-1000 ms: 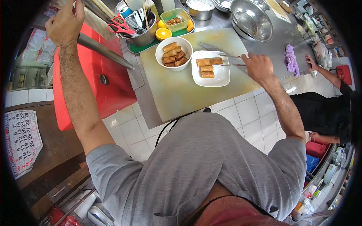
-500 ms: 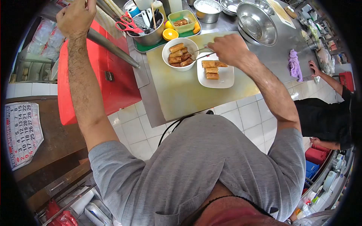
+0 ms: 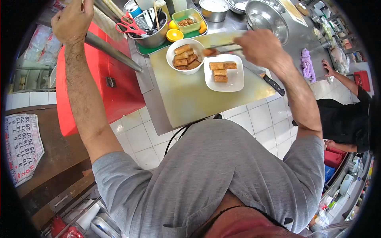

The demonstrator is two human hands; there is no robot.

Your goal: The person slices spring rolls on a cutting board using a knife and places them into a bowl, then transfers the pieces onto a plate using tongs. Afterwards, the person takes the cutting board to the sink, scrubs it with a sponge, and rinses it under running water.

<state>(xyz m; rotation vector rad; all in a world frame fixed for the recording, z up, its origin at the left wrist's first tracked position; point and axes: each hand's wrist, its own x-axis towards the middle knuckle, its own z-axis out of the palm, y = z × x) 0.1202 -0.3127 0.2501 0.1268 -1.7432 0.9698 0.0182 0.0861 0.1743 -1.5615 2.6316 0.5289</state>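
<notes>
Tongs (image 3: 227, 47) are in the right hand (image 3: 261, 47), which is closed around them, and their tips hold one fried roll (image 3: 209, 52), a little blurred, between the white bowl (image 3: 170, 55) and the square plate (image 3: 237, 81). Other rolls (image 3: 220, 73) lie on the plate, and more are in the bowl. Both dishes rest on the cutting board (image 3: 190, 103). The left hand (image 3: 72, 24) is raised near the metal pole (image 3: 115, 52); I cannot tell if it grips something.

Bowl (image 3: 266, 24) = shiny metal; plate (image 3: 237, 84) glossy white; towel (image 3: 307, 65) matt purple cloth; box (image 3: 97, 93) smooth red plastic.
</notes>
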